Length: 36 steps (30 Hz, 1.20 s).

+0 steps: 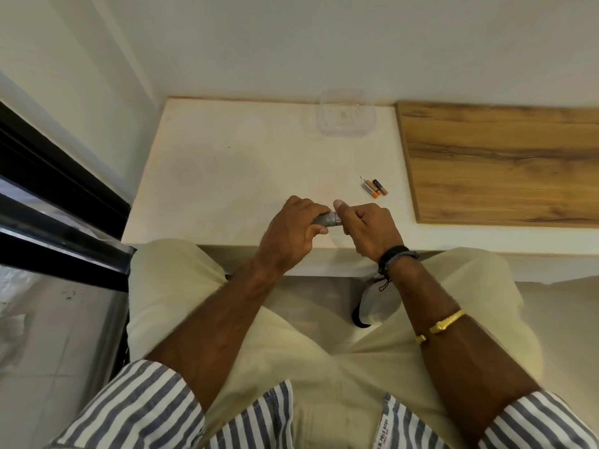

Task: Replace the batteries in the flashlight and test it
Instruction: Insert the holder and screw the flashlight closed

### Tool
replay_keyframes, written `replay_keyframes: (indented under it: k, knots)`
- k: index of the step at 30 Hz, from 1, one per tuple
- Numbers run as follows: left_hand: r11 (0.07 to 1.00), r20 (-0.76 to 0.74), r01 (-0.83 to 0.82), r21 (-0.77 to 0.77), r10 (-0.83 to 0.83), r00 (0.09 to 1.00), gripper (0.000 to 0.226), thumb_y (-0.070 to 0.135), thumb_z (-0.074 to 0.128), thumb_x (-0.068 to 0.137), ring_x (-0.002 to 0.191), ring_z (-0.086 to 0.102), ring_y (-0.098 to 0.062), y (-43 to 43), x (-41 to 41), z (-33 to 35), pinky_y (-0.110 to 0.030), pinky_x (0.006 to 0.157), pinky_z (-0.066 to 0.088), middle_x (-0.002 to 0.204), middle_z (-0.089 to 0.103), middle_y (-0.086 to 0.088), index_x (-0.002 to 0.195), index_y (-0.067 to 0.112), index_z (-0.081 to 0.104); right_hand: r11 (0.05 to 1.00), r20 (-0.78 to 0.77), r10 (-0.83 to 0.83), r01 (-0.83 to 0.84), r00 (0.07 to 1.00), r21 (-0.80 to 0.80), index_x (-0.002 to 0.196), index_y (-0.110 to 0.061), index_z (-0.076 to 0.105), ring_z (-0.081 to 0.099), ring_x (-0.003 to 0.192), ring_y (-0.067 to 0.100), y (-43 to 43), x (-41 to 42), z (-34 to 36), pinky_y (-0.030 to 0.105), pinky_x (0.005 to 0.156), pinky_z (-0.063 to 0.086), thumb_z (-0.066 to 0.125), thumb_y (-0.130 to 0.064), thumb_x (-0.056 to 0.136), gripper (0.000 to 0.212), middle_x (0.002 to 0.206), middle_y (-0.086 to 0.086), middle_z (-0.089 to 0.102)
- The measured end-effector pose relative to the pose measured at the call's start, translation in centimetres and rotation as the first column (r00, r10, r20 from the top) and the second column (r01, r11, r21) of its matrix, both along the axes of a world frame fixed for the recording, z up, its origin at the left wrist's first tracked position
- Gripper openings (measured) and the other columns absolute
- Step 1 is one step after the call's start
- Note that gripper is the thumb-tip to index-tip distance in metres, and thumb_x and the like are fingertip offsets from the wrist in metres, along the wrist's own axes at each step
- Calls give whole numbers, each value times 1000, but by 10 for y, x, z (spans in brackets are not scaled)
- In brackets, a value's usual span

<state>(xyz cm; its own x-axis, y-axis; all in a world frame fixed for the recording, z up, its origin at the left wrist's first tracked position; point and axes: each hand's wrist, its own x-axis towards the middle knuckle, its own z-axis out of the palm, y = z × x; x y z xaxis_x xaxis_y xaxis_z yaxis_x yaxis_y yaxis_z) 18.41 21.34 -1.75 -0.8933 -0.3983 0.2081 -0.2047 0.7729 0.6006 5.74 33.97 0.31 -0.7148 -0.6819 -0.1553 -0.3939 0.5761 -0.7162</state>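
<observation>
A small grey metal flashlight [328, 219] is held level above the near edge of the white table [227, 176]. My left hand [291, 231] wraps around its body. My right hand [369, 226] pinches its right end, thumb on top; whatever sits at that end is hidden by the fingers. Three small batteries [374, 188], orange, black and silver, lie side by side on the table just beyond and right of my right hand.
A clear plastic container [346, 115] stands at the table's back edge against the wall. A wooden board [502, 163] covers the right part of the surface. A black window frame [58, 202] runs along the left. My knees sit under the table's front edge.
</observation>
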Motion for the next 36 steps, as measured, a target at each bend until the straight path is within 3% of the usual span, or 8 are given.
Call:
replay_keyframes:
  k: [4,7,9,12,18,24,30,36]
  knots:
    - [1000,1,-13,14,13,1000,28,20,67,91,95,49,-16,-1,-1,-2,-26,82,37,107,70,-6,117,10,66,998,110,-35,40,993,-45,76,-19,68,65,51,16,1,-1,0,35,60,60,48,-62,97,52,63,-1,68]
    - [998,9,-43,38,43,999,26,19,66,92,94,51,-17,-4,-1,-4,-26,80,40,106,70,-6,116,10,65,981,200,67,-28,977,-191,113,-18,68,75,70,15,3,-5,1,32,63,64,70,-39,93,29,94,4,75]
    - [997,20,-57,48,57,998,26,19,65,93,94,48,-15,-6,0,-5,-26,80,39,107,69,-7,117,10,65,973,146,132,-100,981,-208,120,-16,68,76,76,16,4,-8,-1,32,67,65,75,-24,91,31,100,5,75]
    - [998,24,-54,42,53,998,25,19,65,93,92,46,-13,-6,1,-5,-25,79,38,106,69,-6,116,10,66,975,97,131,-111,987,-191,117,-12,70,75,76,18,4,-6,-2,32,68,64,73,-22,93,26,95,6,75]
    - [999,16,-29,18,28,999,28,20,65,93,98,53,-21,-1,1,1,-29,83,42,109,69,-7,119,9,65,995,55,69,-65,996,-73,98,-17,67,66,54,6,2,-3,-4,17,52,53,58,-45,99,30,70,-6,70]
    - [999,0,-4,43,4,1000,27,16,62,95,98,53,-22,2,-1,3,-27,85,39,109,70,-10,121,5,65,998,-73,63,-64,995,-6,88,-12,63,63,56,16,-2,1,-8,42,67,60,42,-52,104,47,66,3,69]
    - [982,-22,49,182,-46,999,23,8,61,95,88,59,-25,0,1,5,-36,78,48,100,72,-13,116,3,67,994,-308,107,-103,945,30,71,-17,53,41,50,14,-1,1,-7,27,51,30,43,-53,102,49,56,0,50]
    - [990,-35,34,140,-30,999,17,6,62,93,80,56,-26,1,0,10,-42,73,48,87,71,-13,108,2,69,1000,-272,-5,-2,962,-26,66,-6,57,39,51,18,-10,7,-10,31,51,30,46,-48,103,57,54,9,49]
